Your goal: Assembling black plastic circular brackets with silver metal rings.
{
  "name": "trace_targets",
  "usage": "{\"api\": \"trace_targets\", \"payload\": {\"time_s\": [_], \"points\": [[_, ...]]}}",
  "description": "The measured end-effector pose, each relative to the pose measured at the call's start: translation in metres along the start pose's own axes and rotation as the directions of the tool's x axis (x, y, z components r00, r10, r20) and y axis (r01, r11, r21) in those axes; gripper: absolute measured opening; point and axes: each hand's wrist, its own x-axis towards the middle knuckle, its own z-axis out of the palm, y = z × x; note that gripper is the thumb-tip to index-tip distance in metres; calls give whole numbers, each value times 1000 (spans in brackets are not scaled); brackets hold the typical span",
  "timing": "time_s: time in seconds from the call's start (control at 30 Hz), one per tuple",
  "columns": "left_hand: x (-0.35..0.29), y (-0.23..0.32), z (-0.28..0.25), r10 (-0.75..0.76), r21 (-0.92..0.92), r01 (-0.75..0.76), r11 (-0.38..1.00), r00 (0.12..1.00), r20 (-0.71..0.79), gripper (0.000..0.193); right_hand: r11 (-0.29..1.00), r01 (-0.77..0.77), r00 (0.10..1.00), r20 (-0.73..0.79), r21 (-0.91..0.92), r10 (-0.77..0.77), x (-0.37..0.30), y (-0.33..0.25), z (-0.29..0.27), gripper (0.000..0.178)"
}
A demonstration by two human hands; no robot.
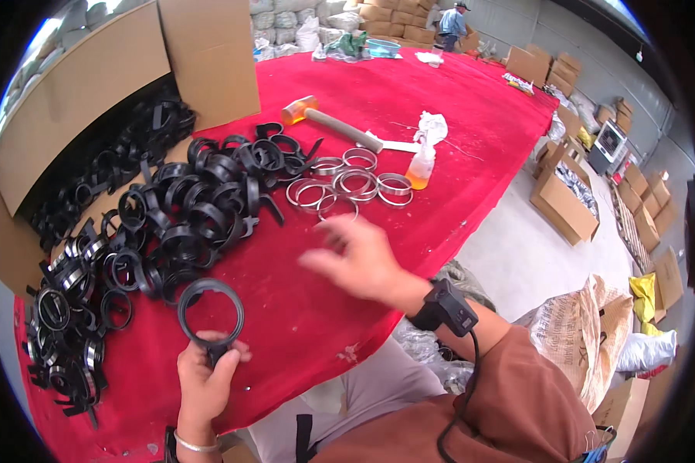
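My left hand (207, 382) is closed around the short stem of a black plastic ring (238, 312), holding it upright above the near edge of the red cloth. My right hand (363, 258) is slightly blurred, its thumb and fingers apart with nothing visible between them. Just beyond its fingertips lie several loose silver metal rings (394, 190), some overlapping. To the left spreads a heap of black plastic rings with stems (185, 243). Nearer the left edge, another group of black rings (77, 278) has silver bands showing in some of them.
Behind the metal rings lie an amber-headed mallet (344, 130) and a bottle of yellowish liquid (421, 166) beside white crumpled material (432, 127). A large cardboard box (85, 92) holds more black parts at left. Open cartons (564, 204) stand on the right floor. A person (452, 27) is far off.
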Motion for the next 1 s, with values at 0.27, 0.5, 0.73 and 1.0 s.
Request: {"api": "trace_targets", "payload": {"time_s": [0.27, 0.5, 0.73, 1.0], "points": [[-12, -8, 17, -77, -138, 84, 987, 996, 52, 14, 626, -424, 890, -431, -655, 152, 49, 111, -84, 72], [-21, -3, 20, -96, -165, 96, 982, 995, 12, 18, 647, -422, 902, -365, -635, 230, 51, 117, -85, 70], [-31, 2, 27, -97, -309, 74, 948, 994, -59, 30, 694, 471, 783, -104, -545, -613, 0, 99, -94, 68], [-36, 4, 48, -116, -392, 80, 917, 991, -69, 40, 803, 564, 803, -101, -192, -588, -30, 73, -81, 78]]}}
